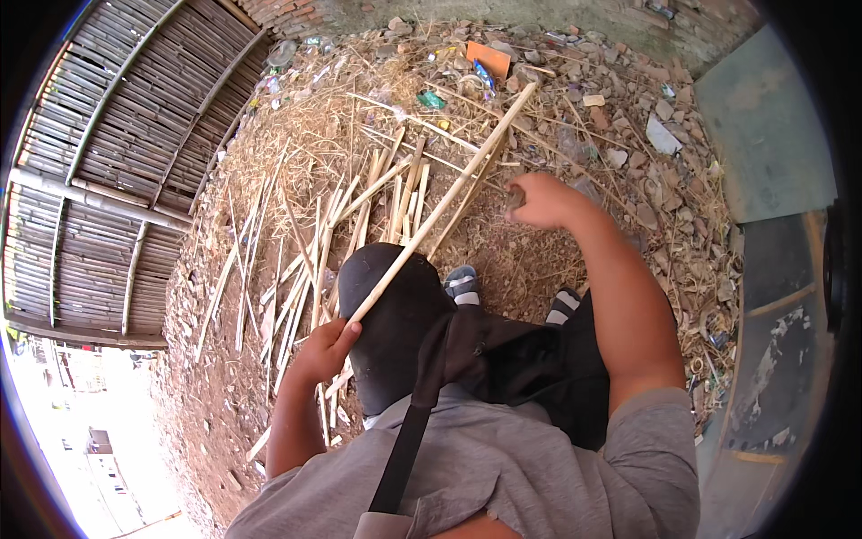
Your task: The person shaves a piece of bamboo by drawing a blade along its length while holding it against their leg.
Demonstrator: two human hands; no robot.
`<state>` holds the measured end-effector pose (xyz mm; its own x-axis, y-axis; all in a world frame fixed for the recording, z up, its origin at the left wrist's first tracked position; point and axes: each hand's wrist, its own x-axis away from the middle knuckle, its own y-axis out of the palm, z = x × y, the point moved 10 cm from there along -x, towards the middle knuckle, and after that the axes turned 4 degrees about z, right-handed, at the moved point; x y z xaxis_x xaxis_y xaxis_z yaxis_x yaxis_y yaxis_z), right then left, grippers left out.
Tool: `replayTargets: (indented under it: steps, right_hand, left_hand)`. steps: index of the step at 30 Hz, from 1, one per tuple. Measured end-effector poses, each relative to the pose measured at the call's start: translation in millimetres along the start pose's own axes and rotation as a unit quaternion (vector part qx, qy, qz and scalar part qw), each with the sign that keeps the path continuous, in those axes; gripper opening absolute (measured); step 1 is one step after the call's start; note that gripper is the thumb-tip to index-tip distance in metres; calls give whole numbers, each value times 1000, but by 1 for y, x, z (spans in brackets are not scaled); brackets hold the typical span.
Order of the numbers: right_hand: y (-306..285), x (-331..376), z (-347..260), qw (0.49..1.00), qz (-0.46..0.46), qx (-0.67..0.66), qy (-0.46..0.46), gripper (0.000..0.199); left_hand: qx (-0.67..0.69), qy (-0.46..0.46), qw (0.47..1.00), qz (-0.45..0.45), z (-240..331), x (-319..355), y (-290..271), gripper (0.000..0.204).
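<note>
A long, pale bamboo strip [449, 198] slants across the middle, its lower end in the closed fingers of my left hand [328, 350]. The strip passes over my dark-trousered knee [395, 283], and its far end points up and to the right. My right hand [543, 201] is closed around a short brown handle [515, 197], to the right of the strip and apart from it. What the handle belongs to is too blurred to make out. Several cut bamboo strips [314, 242] lie loosely crossed on the ground, left of and beyond my knee.
Dry shavings [310, 126] and stone rubble [637, 171] cover the ground, with an orange piece [488, 59] and green plastic [431, 99] among them. A bamboo slat panel [117, 108] stands at left. Worn boards [772, 135] line the right side. My sandalled foot [462, 285] is below.
</note>
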<state>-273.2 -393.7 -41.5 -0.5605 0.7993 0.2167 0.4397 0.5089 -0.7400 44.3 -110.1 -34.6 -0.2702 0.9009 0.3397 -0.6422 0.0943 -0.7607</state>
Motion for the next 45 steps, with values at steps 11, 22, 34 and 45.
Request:
replayTargets:
  steps: [11,22,34,45]
  right_hand:
    - [21,18,-49,991,-82,90,-59,48]
    - [-23,7,6,995,100,18,-8,41]
    - [-18,3,14,1000,8,10,24,55]
    - [15,13,-28,994,-26,94,-41,36]
  left_hand:
    - [-15,-4,1000,4,-6,2,-1,60]
    - [-3,8,1000,-14,-1,-3,0,60]
    - [5,0,1000,4,2,0,0,57]
    - [-30,0,1000,3,11,3,-4,56]
